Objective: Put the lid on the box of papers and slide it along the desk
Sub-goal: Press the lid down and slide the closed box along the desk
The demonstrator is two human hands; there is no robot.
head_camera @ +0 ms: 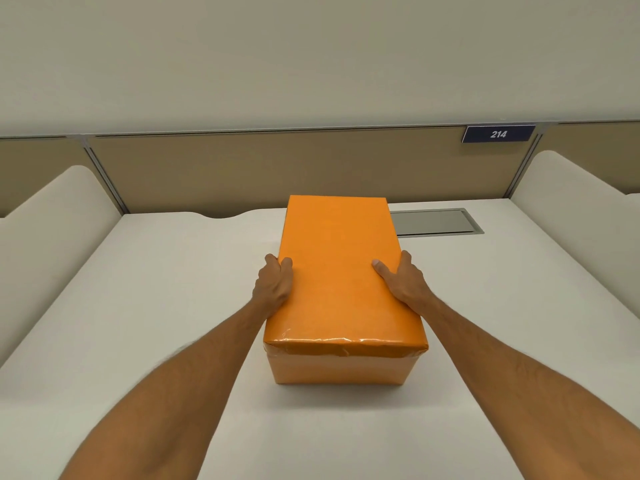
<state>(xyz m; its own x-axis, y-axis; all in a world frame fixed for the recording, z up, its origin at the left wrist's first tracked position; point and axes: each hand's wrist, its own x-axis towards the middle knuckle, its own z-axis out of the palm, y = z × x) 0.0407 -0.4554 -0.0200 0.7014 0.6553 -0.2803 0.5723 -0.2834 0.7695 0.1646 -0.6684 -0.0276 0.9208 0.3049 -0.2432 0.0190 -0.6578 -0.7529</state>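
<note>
The orange box is sitting on the white desk, lid fully seated on top. The left hand is gripping the lid's left edge, thumb lying on top, fingers wrapping down the side. The right hand is mirroring this on the right edge. Behind the box, a grey cable hatch is lying flush in the desk, below a partition sign reading 214.

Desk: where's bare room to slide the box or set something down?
Bare desk runs left of the orange box to the left divider, and right of it to the right divider. Near edge is bare too. Tight behind: the box nearly meets the back panel and hatch. Left hand and right hand grip its sides.
</note>
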